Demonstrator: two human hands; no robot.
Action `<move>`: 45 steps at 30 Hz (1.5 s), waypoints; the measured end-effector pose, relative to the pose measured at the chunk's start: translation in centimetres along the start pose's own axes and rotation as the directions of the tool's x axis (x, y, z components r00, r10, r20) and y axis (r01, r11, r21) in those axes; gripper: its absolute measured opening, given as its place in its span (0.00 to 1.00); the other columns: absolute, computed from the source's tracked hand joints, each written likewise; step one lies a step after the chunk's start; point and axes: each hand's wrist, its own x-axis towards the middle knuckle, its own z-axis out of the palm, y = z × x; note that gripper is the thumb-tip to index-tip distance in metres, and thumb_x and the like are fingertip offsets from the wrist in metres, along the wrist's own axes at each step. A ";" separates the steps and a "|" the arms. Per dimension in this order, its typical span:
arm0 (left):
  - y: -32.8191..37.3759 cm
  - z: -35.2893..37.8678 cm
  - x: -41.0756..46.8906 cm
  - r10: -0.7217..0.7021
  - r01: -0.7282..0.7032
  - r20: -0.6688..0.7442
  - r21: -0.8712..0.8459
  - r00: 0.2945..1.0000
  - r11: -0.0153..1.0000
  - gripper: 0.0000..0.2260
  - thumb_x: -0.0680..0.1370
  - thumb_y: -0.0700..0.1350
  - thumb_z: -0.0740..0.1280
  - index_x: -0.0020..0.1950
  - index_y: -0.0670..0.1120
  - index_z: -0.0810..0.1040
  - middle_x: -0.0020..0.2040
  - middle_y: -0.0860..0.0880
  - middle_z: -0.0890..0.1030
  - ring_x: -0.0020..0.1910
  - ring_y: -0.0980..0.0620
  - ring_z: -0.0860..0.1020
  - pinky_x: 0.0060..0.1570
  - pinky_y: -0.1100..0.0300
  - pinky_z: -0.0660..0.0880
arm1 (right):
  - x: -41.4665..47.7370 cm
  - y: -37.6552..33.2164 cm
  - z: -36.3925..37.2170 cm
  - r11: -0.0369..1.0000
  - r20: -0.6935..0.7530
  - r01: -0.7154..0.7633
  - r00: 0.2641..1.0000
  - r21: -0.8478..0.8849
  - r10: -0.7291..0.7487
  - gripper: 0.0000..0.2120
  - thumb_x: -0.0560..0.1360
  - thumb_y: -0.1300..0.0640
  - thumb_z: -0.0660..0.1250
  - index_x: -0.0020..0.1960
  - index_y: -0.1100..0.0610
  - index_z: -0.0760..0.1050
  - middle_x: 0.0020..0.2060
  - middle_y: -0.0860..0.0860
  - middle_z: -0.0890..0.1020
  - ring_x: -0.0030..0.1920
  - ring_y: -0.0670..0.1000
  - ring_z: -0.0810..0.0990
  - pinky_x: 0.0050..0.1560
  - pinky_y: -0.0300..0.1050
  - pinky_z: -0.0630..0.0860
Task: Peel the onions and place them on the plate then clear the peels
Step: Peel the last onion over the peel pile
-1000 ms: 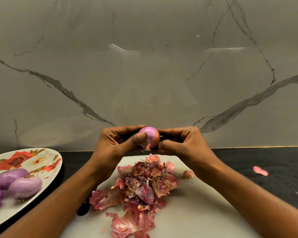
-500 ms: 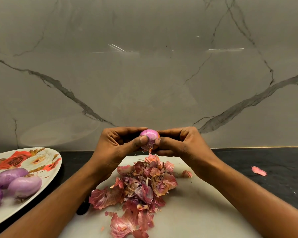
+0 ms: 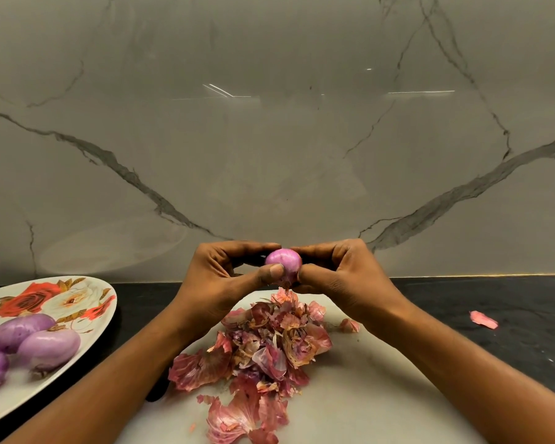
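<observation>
Both hands meet in the air above the far edge of the board point(image 3: 366, 395) and grasp one onion point(image 3: 284, 259) between them. The left hand point(image 3: 225, 274) is curled round it: its thumb presses flat on the onion's near face, and its fingers wrap behind, where their tips are hidden. The right hand point(image 3: 340, 274) is also curled, with thumb and fingers pinching at the onion's lower right side. A small scrap of skin hangs from the onion's underside, between the two thumbs. The onion's top shows smooth and purple-pink.

Right below the hands the peels point(image 3: 263, 347) lie heaped on the board, the heap running toward the near edge between the two forearms. To the right of the heap the board is bare white. The plate point(image 3: 109, 310) sits at the left on the dark surface point(image 3: 510, 299), apart from the board, with three peeled onions point(image 3: 48, 347) lying on its near part and its flowered far part uncovered. A loose peel point(image 3: 483, 319) lies on the surface well to the right of the board. The wall point(image 3: 269, 139) rises close behind the hands.
</observation>
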 end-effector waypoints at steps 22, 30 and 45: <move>0.4 0.5 0.3 -0.108 0.086 -0.095 -0.210 0.990 0.974 0.21 0.70 0.44 0.77 0.62 0.41 0.82 0.57 0.47 0.87 0.55 0.44 0.87 0.54 0.53 0.85 | 0.3 0.1 -0.5 0.999 -0.130 -0.048 0.990 0.017 0.050 0.11 0.74 0.59 0.77 0.55 0.63 0.85 0.44 0.56 0.89 0.45 0.54 0.90 0.46 0.43 0.86; 0.6 0.6 0.5 -0.157 0.124 -0.093 -0.293 0.983 0.948 0.23 0.70 0.47 0.75 0.64 0.44 0.81 0.60 0.45 0.86 0.59 0.43 0.86 0.54 0.53 0.85 | 0.3 -0.4 -0.5 0.987 -0.101 -0.127 0.985 0.098 0.136 0.04 0.78 0.64 0.73 0.52 0.63 0.84 0.44 0.58 0.89 0.45 0.56 0.90 0.47 0.45 0.87; 1.1 0.7 0.7 -0.297 0.270 0.024 -0.492 0.955 0.828 0.18 0.79 0.46 0.66 0.68 0.44 0.81 0.62 0.40 0.85 0.59 0.39 0.85 0.52 0.56 0.85 | 0.3 -0.4 -0.7 0.987 -0.065 -0.140 0.987 0.076 0.145 0.18 0.73 0.69 0.78 0.61 0.58 0.82 0.50 0.55 0.89 0.48 0.54 0.90 0.47 0.45 0.86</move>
